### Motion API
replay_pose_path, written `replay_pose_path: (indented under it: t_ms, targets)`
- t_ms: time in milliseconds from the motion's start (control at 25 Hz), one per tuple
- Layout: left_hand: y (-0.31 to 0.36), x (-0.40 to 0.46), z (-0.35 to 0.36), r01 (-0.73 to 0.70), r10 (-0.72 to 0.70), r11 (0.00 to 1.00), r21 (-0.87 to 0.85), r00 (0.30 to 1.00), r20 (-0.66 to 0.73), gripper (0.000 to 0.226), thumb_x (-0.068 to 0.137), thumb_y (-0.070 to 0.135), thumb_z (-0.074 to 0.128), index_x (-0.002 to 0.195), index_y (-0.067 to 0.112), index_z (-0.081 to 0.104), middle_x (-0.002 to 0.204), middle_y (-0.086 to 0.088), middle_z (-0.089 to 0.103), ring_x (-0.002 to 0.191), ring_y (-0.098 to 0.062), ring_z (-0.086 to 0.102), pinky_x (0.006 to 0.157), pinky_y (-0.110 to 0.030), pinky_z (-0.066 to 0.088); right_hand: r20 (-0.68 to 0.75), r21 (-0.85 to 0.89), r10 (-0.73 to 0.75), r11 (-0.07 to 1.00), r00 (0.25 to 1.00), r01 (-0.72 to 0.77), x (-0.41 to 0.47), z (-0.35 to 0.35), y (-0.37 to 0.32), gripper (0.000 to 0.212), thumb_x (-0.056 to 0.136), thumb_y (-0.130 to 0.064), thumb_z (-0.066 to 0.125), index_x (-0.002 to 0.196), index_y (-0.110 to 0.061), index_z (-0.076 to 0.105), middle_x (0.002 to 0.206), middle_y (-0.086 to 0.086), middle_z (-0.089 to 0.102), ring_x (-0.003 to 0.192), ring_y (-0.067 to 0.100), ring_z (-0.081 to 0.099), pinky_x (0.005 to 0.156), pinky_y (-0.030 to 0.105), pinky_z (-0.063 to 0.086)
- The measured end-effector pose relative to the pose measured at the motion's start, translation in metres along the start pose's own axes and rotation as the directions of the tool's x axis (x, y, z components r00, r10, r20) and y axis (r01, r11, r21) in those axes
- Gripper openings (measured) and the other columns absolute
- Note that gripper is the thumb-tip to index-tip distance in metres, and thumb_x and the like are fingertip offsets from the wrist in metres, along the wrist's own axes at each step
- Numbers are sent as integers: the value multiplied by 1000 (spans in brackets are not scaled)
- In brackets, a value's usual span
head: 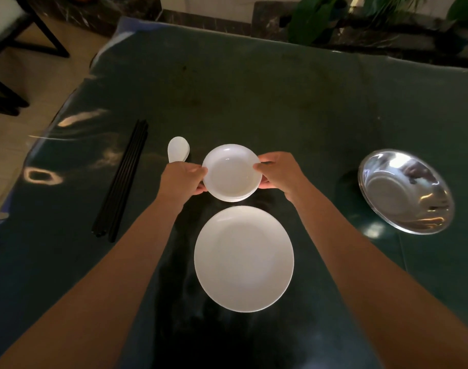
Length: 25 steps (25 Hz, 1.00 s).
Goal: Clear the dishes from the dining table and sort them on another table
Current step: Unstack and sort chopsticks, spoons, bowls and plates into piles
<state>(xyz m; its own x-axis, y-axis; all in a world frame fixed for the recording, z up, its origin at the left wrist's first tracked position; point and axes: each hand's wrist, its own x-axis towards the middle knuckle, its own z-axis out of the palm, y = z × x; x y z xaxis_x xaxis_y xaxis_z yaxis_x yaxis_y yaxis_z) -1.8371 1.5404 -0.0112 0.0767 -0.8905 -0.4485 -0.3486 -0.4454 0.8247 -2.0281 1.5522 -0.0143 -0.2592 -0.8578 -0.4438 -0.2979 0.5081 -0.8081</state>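
Here, small round white dishes, stacked, are gripped by both hands.
Rim pinched by left hand & right hand; large white plate nearer, below hands.

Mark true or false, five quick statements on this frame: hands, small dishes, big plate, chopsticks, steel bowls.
1. Both hands hold the stack of small white dishes. True: the left hand grips its left rim, the right hand its right rim.
2. The large white plate lies farther from the person than the small dishes. False: it lies nearer.
3. The black chopsticks lie left of the left hand. True.
4. The steel bowls sit on the large white plate. False: they stand apart, on the table, to the right.
5. The white spoons are inside the steel bowls. False: they lie on the table beyond the left hand.
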Motion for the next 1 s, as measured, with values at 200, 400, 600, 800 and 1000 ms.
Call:
replay_pose_path:
  t_ms: [200,400,600,800,1000]
  targets:
    - [2,11,2,-12,14,999,48,999,-30,23,84,13,56,64,23,58,71,-2,64,74,-19,68,74,-29,56,8,23,28,999,1000,-28,11,3,7,31,83,-14,61,114,-10,64,102,12,69,79,20,70,72,33,60]
    - [-6,0,-10,-33,33,993,115,999,-1,18,91,22,49,85,11,63,84,-8,69,74,-21,68,78,-39,56,-5,69,-6,998,1000,6,-10,-7,13,26,86,-23,58,110,-13,63,91,2,68,76,13,69,61,24,58]
    - [-59,-61,-27,-44,7,963,265,991,137,10,86,32,56,78,30,62,75,4,68,74,-21,68,77,-41,55,-39,-102,112,988,993,-115,-81,-32,79,31,85,-27,58,115,-22,61,96,4,69,85,22,68,79,38,57]
    - [-85,-89,-16,13,-47,986,166,979,200,22,86,13,54,100,24,67,84,15,67,82,-10,65,62,-23,55,37,-85,147,986,988,-144,-120,-26,102,33,85,-17,57,117,-24,60,100,0,69,89,16,67,73,31,58]
    - [-89,-100,-9,-93,64,968,234,990,127,34,82,1,49,96,23,70,77,9,67,81,-20,65,73,-37,55,-30,-213,58,975,998,-63,-129,-19,106,39,84,-14,49,112,-37,62,76,-13,70,70,9,68,66,21,57]
